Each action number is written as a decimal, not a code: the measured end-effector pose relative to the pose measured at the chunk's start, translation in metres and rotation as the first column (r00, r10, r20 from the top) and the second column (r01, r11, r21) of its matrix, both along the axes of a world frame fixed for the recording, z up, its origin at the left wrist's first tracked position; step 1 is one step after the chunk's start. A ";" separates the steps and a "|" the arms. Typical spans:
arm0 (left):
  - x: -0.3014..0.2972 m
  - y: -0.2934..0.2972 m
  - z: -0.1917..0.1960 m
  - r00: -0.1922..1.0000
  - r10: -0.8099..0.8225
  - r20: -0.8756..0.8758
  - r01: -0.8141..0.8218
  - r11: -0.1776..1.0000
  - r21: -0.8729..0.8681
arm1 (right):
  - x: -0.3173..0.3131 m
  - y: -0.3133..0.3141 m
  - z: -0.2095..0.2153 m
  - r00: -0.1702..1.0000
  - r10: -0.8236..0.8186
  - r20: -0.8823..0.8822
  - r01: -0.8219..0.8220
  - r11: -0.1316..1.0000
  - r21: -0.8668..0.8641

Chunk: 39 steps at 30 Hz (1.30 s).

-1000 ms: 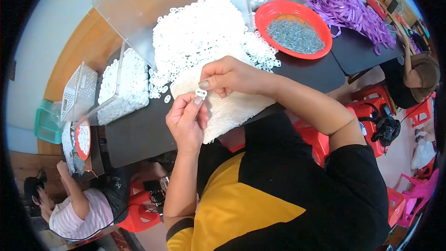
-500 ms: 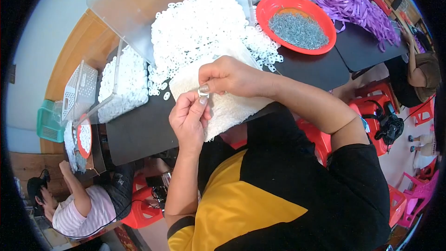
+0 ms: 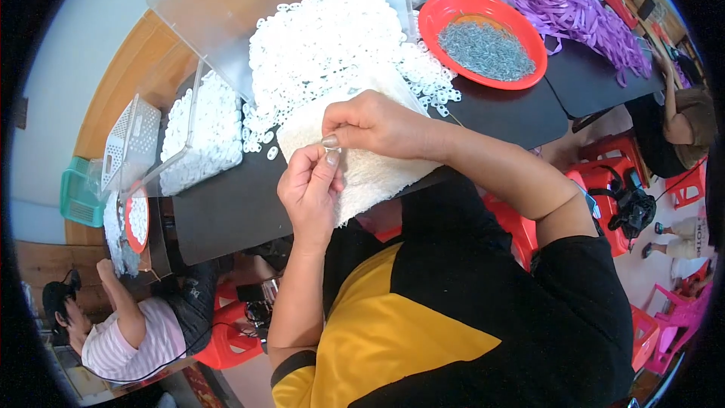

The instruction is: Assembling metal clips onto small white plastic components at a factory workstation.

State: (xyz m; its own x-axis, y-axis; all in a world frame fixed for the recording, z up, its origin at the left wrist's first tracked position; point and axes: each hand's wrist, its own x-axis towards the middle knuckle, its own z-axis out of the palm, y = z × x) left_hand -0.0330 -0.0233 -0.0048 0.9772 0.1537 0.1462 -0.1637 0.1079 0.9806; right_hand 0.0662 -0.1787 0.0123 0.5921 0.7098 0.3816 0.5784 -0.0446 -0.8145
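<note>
Over a cloth [image 3: 385, 181], the left hand [image 3: 308, 190] pinches a white piece [image 3: 331, 149]; the right hand [image 3: 371, 127] bunches its fingertips there, their hold hidden. A slack pinch could drop the piece, perhaps toward the far pile [image 3: 325, 38].

Between the fingertips of the left hand [image 3: 308, 185] and the right hand [image 3: 376, 127], the small white piece [image 3: 332, 149] is mostly covered, only a sliver showing; whether the right fingers grip anything is hidden. The right hand and forearm cover part of the cream cloth [image 3: 385, 185]. In the heap of white pieces [image 3: 325, 41], glare blurs single outlines together. The far clear bin [image 3: 219, 11] runs off the far edge. The slim grey bits [image 3: 487, 49] in the red bowl [image 3: 530, 78] are too small to tell apart. At right, the dark rim cuts off the pink chair [image 3: 672, 325].
</note>
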 end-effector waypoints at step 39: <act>0.000 0.010 -0.013 0.991 -0.035 0.127 0.028 0.998 0.059 | -0.021 -0.137 -0.007 0.696 -0.122 0.707 0.688 0.395 -0.609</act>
